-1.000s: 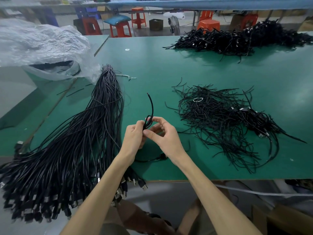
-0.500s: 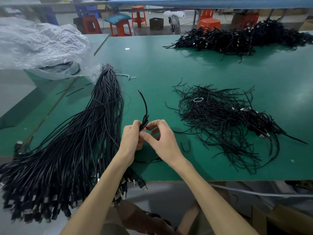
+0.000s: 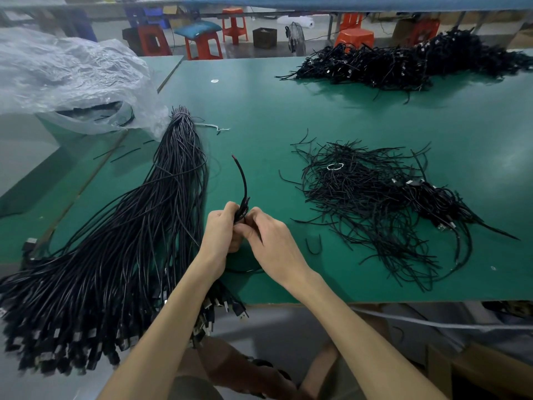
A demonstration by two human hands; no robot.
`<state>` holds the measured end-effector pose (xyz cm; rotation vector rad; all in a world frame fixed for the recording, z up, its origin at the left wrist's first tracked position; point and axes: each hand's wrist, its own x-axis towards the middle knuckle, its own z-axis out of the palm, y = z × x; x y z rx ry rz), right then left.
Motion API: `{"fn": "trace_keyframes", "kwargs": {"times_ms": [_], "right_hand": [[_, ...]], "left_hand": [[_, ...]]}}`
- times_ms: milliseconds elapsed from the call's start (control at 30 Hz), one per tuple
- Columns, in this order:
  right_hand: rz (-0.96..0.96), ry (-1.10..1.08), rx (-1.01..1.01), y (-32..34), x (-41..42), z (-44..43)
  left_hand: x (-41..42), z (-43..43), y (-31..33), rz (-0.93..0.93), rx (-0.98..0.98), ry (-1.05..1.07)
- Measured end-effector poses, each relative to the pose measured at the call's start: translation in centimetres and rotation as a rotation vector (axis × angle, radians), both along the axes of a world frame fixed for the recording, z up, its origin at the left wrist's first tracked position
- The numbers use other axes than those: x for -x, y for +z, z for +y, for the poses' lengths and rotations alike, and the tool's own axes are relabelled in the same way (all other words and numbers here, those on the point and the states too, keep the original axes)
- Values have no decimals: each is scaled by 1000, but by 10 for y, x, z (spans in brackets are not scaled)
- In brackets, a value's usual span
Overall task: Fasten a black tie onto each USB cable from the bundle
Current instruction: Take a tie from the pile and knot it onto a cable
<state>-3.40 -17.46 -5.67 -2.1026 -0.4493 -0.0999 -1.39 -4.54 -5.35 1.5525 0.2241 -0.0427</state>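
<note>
At far left a crumpled clear plastic bag (image 3: 66, 82) lies on the green-topped work table (image 3: 259, 111); beside it the long fanned bundle of black USB cables (image 3: 115, 241) runs to the near edge, plugs hanging over; just right of the bundle the left hand (image 3: 222, 232) has its fingers curled round one folded black USB cable (image 3: 244, 183), whose cut end rises free above both hands; the right hand (image 3: 271, 241) pinches the same folds from the other side, the tie itself too small to make out. By my judgement the wrap is under way: clamp the folds tight with the left, twist close against them, tuck the ends; further right lies the loose heap of thin black ties (image 3: 360, 203).
</note>
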Motion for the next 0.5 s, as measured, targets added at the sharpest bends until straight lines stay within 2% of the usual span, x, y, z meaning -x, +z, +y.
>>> {"fn": "trace_keyframes", "kwargs": {"times_ms": [100,500], "right_hand": [[17,8,-43,-1,0,0],[-50,9,73,2,4,3]], "left_hand": [[0,0,0,11,11,-5],[-3,6,-2,43,37,-12]]}}
